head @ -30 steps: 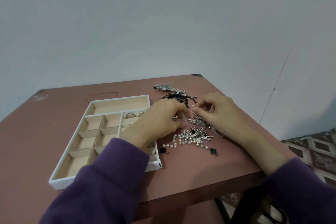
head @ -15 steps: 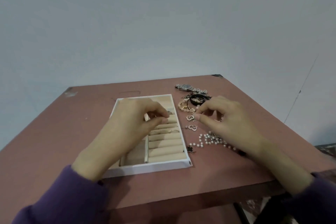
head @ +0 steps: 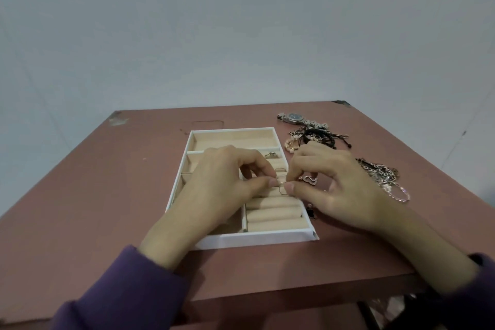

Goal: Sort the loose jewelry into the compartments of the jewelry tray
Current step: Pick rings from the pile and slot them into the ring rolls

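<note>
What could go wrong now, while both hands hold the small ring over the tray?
The thin ring, pinched only between left hand and right hand, may slip and drop between the rolls of the tray. The right hand might brush the chain pile beside it and drag it away.

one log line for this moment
left hand: pinches thin ring | right hand: pinches same ring | where: over ring rolls of jewelry tray | loose pile: right of tray

Open tabletop (head: 107, 182) left of tray (head: 254, 239); jewelry heap (head: 380, 172) just right.
</note>
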